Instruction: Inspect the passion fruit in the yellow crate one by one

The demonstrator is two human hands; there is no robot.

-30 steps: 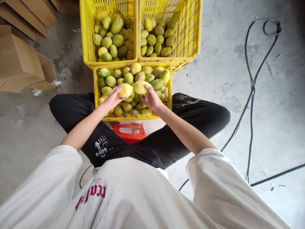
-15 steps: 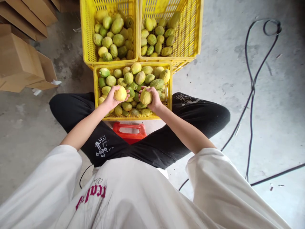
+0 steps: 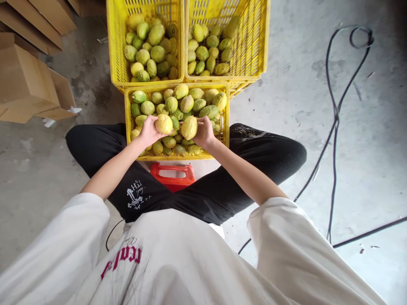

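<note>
My left hand point(image 3: 149, 131) is closed round a round yellow lemon-like fruit point(image 3: 164, 124) with a few small brown specks. In my right hand point(image 3: 205, 132) is a second, yellow-green lemon-like fruit point(image 3: 189, 128) with faint ridges, gripped from its right side. The two fruits are held a short way apart, over the near yellow crate point(image 3: 224, 148). That crate is full of similar oval fruits point(image 3: 171, 104), ranging from green to yellow. My hands and the held fruits hide part of the pile.
Behind stand two more yellow crates, the left one point(image 3: 115, 63) and the right one point(image 3: 262, 51), each partly filled with fruit. A red plastic object with a handle point(image 3: 174, 182) sits between my legs. Cardboard boxes point(image 3: 34, 80) lie left; a black cable point(image 3: 336, 123) runs across the floor right.
My right hand has turned and brought its fruit slightly left, showing more of it. The left hand's fruit has turned and shifted slightly right, with its specks now showing.
</note>
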